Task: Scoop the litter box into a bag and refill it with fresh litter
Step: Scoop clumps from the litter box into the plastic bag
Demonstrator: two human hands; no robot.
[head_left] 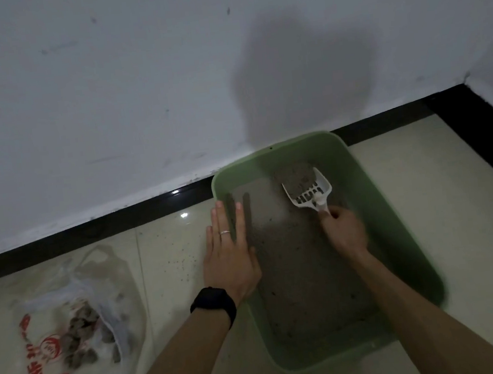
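A green litter box (394, 200) stands on the tiled floor against the wall, with a thin layer of grey litter (298, 273) inside. My right hand (344, 231) grips the handle of a white slotted scoop (307, 190), whose blade holds a heap of litter at the box's far end. My left hand (231, 250) lies flat, fingers straight, on the box's left rim, with a ring on one finger and a black watch on the wrist. A clear plastic bag (70, 323) with red print lies on the floor to the left and holds several grey clumps.
A white wall with a black baseboard (120, 222) runs behind the box and turns a corner at the far right. Scattered litter grains (179, 259) dot the cream tiles between bag and box.
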